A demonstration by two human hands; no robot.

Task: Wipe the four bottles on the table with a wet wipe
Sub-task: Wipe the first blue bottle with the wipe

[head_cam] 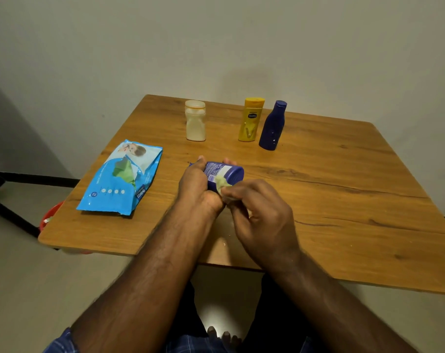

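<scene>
My left hand (196,183) grips a dark blue bottle (225,173) with a white label, held on its side just above the middle of the wooden table (343,200). My right hand (262,212) pinches a crumpled pale wet wipe (222,186) and presses it against the bottle's lower side. Three more bottles stand upright at the far side: a white translucent bottle (195,121), a yellow bottle (251,119) and a tall dark blue bottle (273,126).
A blue pack of wet wipes (122,178) lies flat on the table's left part, its flap open. A red bin (49,215) sits on the floor beyond the left edge. A plain wall rises behind the table. My knees are under the near edge.
</scene>
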